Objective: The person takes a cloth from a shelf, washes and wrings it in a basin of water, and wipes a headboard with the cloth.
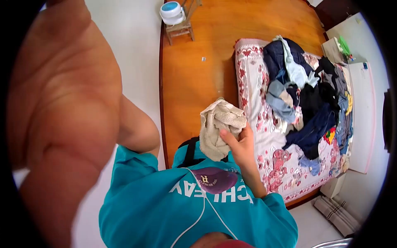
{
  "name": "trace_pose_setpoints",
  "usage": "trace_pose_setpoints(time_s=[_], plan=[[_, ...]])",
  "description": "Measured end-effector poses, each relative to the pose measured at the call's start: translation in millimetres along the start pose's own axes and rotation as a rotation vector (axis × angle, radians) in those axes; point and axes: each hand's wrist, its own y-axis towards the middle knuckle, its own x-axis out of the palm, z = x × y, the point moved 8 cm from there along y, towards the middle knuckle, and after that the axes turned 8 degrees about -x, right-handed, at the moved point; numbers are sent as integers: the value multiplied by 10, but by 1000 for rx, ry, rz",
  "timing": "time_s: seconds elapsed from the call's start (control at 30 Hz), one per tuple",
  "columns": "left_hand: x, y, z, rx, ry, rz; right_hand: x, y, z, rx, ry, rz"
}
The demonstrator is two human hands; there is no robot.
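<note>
My left hand (72, 93) is raised very close to the camera and fills the left side of the view. Its palm faces me, and its fingers run out of the picture, so how they are held cannot be seen. In front of my body my right hand (242, 144) grips a crumpled beige cloth (219, 124), with the thumb on top of its folds. The cloth hangs just above the front of my teal shirt (161, 202), which has white letters and a purple print.
To the right stands a bed (269, 153) with a red-patterned sheet and a heap of clothes (310, 95). A wooden chair (180, 31) holds a white tub with a blue lid (171, 11). Wooden floor (194, 82) lies ahead. A folded striped mat (337, 215) rests at lower right.
</note>
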Motion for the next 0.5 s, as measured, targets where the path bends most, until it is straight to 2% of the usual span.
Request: trace_pose_setpoints(time_s=[0.1, 0.23, 0.5], plan=[[71, 264, -541, 68, 41, -36, -96, 732, -165, 49, 67, 51], [-2, 563, -1213, 139, 81, -45, -119, 1728, -426, -20, 37, 14], [-564, 930, -2849, 157, 119, -48, -9, 3506, -472, 9, 29, 32]])
